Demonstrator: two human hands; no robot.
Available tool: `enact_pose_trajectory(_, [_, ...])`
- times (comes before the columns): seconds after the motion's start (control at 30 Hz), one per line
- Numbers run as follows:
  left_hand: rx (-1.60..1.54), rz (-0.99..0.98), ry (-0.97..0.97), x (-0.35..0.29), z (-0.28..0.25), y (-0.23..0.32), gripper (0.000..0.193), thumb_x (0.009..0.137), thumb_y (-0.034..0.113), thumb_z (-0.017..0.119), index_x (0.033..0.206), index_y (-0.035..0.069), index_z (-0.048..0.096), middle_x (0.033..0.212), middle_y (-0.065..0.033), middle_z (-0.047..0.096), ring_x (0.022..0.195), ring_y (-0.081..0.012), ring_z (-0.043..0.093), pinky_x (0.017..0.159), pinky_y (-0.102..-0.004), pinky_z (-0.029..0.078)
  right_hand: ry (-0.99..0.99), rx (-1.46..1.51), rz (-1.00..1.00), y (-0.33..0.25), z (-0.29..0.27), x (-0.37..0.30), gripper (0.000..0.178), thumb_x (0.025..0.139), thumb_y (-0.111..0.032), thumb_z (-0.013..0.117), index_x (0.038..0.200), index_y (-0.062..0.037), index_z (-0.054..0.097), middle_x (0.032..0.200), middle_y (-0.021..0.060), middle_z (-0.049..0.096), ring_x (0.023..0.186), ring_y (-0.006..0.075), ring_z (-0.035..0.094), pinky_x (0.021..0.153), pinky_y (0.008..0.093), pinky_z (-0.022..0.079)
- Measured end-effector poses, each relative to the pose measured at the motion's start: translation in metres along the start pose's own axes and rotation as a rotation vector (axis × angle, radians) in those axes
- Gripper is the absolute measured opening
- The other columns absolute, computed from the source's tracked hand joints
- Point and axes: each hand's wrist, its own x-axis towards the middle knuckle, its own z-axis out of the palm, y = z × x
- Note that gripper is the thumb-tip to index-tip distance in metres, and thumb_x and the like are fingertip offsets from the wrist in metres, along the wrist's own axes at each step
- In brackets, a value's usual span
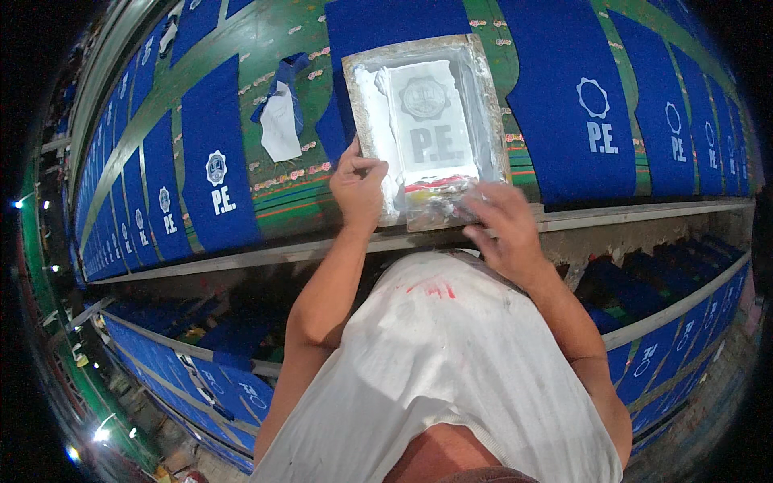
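A screen-printing frame (493,105) with a worn wooden border lies over a blue fabric piece (394,22) on the table. White ink (374,121) is smeared thickly along the mesh, around a stencil of a round emblem with letters below. My left hand (359,183) is closed on the frame's left edge, near the lower corner. At the frame's near end rests a squeegee (439,205), streaked white, red and yellow. My right hand (506,229) is at the squeegee's right end, its fingers blurred by motion, so I cannot tell whether they grip it.
Printed blue fabric pieces (216,137) lie in a row to the left; others (564,88), with partly printed emblems, lie to the right. A white-and-blue scrap (279,121) sits left of the frame. The table's near rail (636,216) runs before me; more fabric-covered tables stand behind.
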Motion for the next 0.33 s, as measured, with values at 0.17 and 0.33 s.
enact_pose_trajectory(0.17, [0.064,0.038,0.008,0.001,0.004,-0.004,0.013,0.087,-0.007,0.084,0.087,0.001,0.073,0.160,-0.0322,0.067,0.140,-0.0302,0.071,0.116,-0.0391,0.054,-0.120,-0.198,-0.135,-0.009,0.018,0.014,0.047,0.090,-0.008,0.076,0.137,-0.0075,0.078,0.140,0.0145,0.074,0.133,0.0382,0.069,0.112,0.0517,0.057])
enact_pose_trajectory(0.33, [0.127,0.144,0.036,0.007,0.005,-0.025,0.014,0.085,-0.003,0.085,0.088,0.004,0.074,0.156,-0.0323,0.070,0.136,-0.0308,0.073,0.116,-0.0395,0.053,-0.385,-0.230,-0.007,-0.026,0.013,0.046,0.057,0.085,0.000,0.077,0.142,-0.0070,0.074,0.144,0.0163,0.074,0.140,0.0408,0.066,0.123,0.0519,0.051])
